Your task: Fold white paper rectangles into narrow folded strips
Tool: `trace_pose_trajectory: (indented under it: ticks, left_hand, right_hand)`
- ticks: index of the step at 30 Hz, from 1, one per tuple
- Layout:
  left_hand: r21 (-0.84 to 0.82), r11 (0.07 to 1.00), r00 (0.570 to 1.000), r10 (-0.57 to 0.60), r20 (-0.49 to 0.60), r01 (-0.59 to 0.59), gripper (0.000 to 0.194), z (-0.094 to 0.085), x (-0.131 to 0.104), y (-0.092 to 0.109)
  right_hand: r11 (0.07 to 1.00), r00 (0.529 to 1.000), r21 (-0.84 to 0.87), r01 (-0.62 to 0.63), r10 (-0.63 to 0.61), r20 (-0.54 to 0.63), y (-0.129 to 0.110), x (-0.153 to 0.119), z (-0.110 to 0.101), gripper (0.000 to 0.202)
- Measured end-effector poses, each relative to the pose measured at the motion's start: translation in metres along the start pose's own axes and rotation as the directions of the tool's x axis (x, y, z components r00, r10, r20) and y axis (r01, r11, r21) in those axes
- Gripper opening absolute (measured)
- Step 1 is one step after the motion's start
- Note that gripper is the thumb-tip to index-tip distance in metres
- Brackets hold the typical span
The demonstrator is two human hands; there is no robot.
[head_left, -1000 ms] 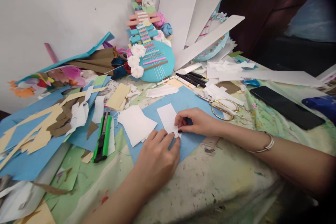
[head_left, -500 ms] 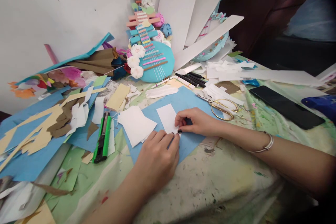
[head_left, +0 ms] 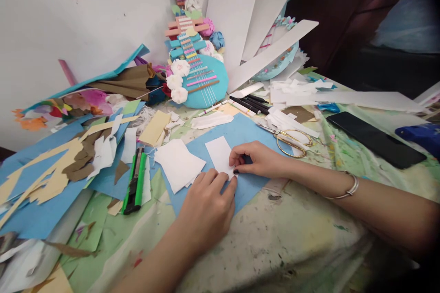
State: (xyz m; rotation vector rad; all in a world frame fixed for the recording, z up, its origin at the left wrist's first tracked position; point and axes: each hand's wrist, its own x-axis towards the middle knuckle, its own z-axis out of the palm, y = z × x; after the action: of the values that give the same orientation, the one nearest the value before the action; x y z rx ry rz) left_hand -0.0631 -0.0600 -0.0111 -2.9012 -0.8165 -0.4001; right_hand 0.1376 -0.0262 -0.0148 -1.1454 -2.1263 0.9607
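Note:
A small white paper rectangle (head_left: 219, 152) lies on a blue sheet (head_left: 250, 132). My right hand (head_left: 256, 159) pinches its lower right edge, thumb and fingertips close together. My left hand (head_left: 213, 201) has its curled fingers on the near end of the same paper, hiding part of it. Just left of the rectangle, a stack of white paper pieces (head_left: 178, 163) rests on the blue sheet, touching the back of my left hand's fingers or close to them.
Green cutter (head_left: 135, 181) and paper scraps (head_left: 103, 151) at left. Gold scissors (head_left: 292, 139), black markers (head_left: 252, 103) and a phone (head_left: 376, 139) at right. A decorated blue paper instrument (head_left: 206, 80) leans on the wall behind.
The fingers of my left hand have shifted very slightly. My right hand and the white rectangle look the same.

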Motion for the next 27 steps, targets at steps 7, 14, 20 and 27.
trace_pose_trajectory:
  ticks: [7, 14, 20, 27]
  left_hand:
    - [0.010, 1.000, 1.000, 0.005, 0.005, -0.005, 0.030, 0.000, 0.000, 0.000]
    - [0.192, 0.980, 0.996, 0.041, 0.078, -0.056, 0.039, 0.000, -0.002, 0.006]
    - [0.221, 0.974, 0.999, 0.044, 0.014, -0.046, 0.039, 0.001, -0.006, 0.010]
    - [0.169, 0.984, 0.997, 0.051, 0.058, -0.060, 0.042, 0.001, -0.005, 0.009]
  right_hand:
    - [1.000, 1.000, -0.018, 0.012, -0.012, -0.004, 0.003, 0.000, 0.000, 0.011]
    - [0.963, 0.997, -0.267, -0.036, 0.016, -0.079, 0.001, 0.004, -0.003, 0.014]
    - [0.968, 0.995, -0.239, -0.076, 0.059, -0.078, 0.000, 0.005, -0.005, 0.010]
    - [0.977, 0.989, -0.169, -0.130, 0.115, -0.092, 0.004, 0.004, -0.010, 0.008]
